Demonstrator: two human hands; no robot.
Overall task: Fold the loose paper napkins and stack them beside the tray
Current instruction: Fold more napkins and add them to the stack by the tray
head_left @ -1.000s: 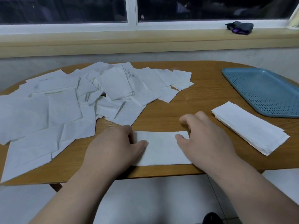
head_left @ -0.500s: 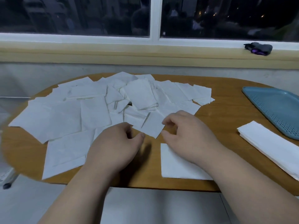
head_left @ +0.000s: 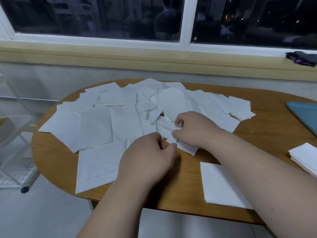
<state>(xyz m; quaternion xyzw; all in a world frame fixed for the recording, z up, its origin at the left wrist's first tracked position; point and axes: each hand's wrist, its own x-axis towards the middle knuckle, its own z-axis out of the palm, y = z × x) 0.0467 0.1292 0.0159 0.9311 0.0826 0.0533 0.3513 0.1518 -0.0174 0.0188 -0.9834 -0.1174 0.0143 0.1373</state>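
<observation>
Several loose white paper napkins (head_left: 106,122) lie spread over the left and middle of the wooden table (head_left: 187,182). My right hand (head_left: 193,129) pinches the near edge of one loose napkin (head_left: 165,128) at the front of the pile. Just below it, my left hand (head_left: 149,157) has curled fingers, its thumb tip touching that napkin's corner. A folded napkin (head_left: 221,184) lies alone near the front edge, partly under my right forearm. The stack of folded napkins (head_left: 303,158) sits at the right edge, beside the blue tray (head_left: 305,115).
A dark cloth bundle (head_left: 302,58) lies on the window sill at the back right. A clear plastic cart (head_left: 15,152) on wheels stands left of the table. The table's front edge runs just below my forearms.
My view has swung left and up. Both hands left the folded napkin and reached forward to the pile, where my right hand took hold of a loose napkin.
</observation>
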